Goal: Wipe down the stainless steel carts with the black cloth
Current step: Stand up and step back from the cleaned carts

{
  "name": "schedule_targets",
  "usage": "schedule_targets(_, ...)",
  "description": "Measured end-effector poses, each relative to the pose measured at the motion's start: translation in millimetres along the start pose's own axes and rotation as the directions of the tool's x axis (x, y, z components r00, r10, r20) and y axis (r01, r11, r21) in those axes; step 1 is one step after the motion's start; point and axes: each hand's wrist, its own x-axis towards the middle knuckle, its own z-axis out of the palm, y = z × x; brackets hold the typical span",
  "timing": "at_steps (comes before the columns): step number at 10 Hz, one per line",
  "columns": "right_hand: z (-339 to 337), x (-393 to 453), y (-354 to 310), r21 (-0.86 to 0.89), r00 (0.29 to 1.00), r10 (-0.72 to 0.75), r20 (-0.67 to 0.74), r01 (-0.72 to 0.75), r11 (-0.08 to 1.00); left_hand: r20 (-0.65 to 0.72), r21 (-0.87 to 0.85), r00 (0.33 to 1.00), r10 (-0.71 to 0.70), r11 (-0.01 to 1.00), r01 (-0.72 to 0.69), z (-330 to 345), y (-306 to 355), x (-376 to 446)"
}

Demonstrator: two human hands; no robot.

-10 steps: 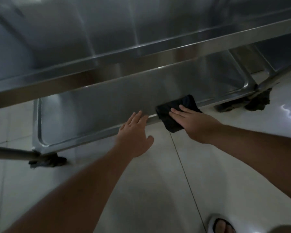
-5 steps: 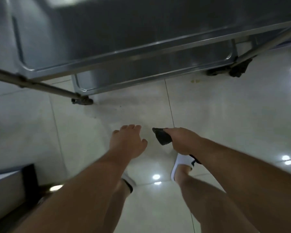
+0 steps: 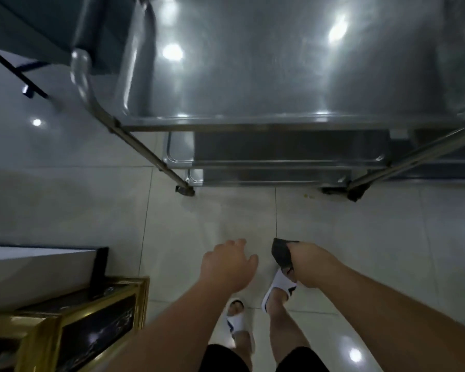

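While right hand [image 3: 306, 264] fingers pinch black cloth [image 3: 281, 255], left hand [image 3: 227, 264] loosely curled, cart [image 3: 253, 76] ahead

A glossy pale tiled floor [image 3: 65, 216] carries the steel cart [image 3: 279, 76] on its dark wheels [image 3: 184, 190], a gold-framed black cabinet [image 3: 73, 326] at lower left, and the person's two white slippers [image 3: 278, 289].
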Motion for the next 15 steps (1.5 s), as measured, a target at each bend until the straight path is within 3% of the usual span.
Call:
schedule_targets(2, -10, -73, -17, 0.002, 0.987, 0.04, -0.153, -0.04, 0.999, -0.13, 0.043, 0.988, 0.085, 0.996, -0.08, -32, 8, -70)
schedule_targets(4, -10, -157, -31, 0.138, 0.984, 0.176, -0.029, -0.17, 0.976, -0.198, 0.045, 0.966, 0.164, 0.986, -0.158, -54, 27, -136)
schedule_targets(5, -19, -187, -19, 0.102, 0.983, 0.162, -0.085, -0.153, 0.983, -0.243, 0.041, 0.951, 0.19, 0.982, -0.186, -66, 50, -152)
schedule_targets(7, -53, -226, 45, 0.17, 0.954, 0.199, -0.223, -0.163, 0.972, -0.335, 0.074, 0.913, 0.233, 0.973, -0.221, -93, 126, -164)
schedule_targets(10, -121, -294, 214, 0.421, 0.855, 0.256, -0.452, -0.048, 0.906, -0.394, 0.182, 0.871, 0.292, 0.954, -0.238, -116, 307, -173)
schedule_targets(12, -161, -318, 298, 0.478, 0.802, 0.305, -0.514, -0.028, 0.878, -0.404, 0.223, 0.853, 0.331, 0.94, -0.259, -136, 397, -173)
schedule_targets(15, -234, -293, 359, 0.543, 0.777, 0.36, -0.516, -0.028, 0.839, -0.429, 0.184, 0.843, 0.324, 0.945, -0.27, -181, 451, -128)
